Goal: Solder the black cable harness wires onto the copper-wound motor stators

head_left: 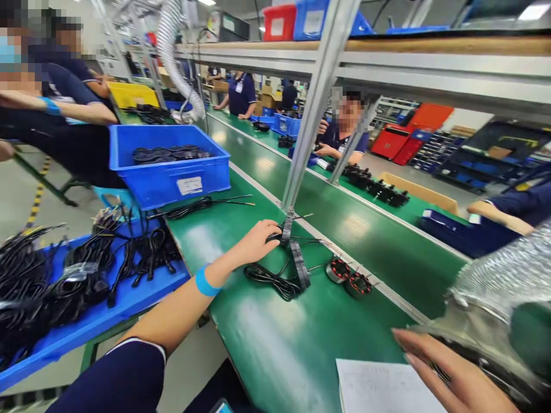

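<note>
My left hand [258,244] is over the green bench, its fingers bent around a black cable coil [274,236]. Beside those fingertips a dark ring-shaped part [287,227] stands on edge. A second dark ring [299,264] stands nearer, with another coiled black cable [273,281] next to it. To their right lie two stator-like rings with red and copper-coloured windings, one [338,269] beside the other [358,284]. My right hand [458,370], blurred, is by a foil-wrapped duct at the lower right. Its finger and thumb are stretched out and apart; dark material shows between them.
A blue bin [172,183] of coiled cables stands on the bench, loose cable [189,207] before it. Left is a blue tray [142,292] heaped with cables. White paper [383,390] lies near the foil duct [495,281]. A metal post [316,109] rises behind. Co-workers sit around.
</note>
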`<state>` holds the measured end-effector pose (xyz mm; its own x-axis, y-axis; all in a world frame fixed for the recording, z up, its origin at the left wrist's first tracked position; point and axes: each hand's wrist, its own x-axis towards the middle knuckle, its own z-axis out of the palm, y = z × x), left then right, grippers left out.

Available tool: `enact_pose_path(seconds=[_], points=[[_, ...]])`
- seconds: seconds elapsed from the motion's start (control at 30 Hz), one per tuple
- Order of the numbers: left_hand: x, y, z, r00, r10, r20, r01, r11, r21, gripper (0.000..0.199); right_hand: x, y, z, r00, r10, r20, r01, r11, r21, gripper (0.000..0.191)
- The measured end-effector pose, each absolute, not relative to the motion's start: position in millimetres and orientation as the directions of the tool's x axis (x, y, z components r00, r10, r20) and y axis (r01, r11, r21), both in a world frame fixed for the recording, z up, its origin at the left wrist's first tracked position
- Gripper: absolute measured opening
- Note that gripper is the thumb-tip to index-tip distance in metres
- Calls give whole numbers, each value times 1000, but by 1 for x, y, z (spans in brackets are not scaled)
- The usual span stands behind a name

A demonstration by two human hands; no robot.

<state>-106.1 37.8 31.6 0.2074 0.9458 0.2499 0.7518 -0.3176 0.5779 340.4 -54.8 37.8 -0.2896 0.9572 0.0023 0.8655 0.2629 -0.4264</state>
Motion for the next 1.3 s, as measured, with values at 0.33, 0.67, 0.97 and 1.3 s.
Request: enact_pose_path(seconds=[0.33,0.67,0.97,1.3], points=[[-100,126,28,138,989,-46,907,-108,408,42,253,3,74,-526,841,-127,804,443,-395,41],[-79,135,9,144,969,-201,944,-74,321,59,210,91,0,-607,791,-77,695,482,-533,59],[-78,127,-25,121,992,-20,940,-108,325,50,71,140,-19,-495,869,22,811,471,-346,82],[-94,120,-22,-13,997,75,912,-19,409,47,56,143,-27,-526,842,119,767,530,-361,73]])
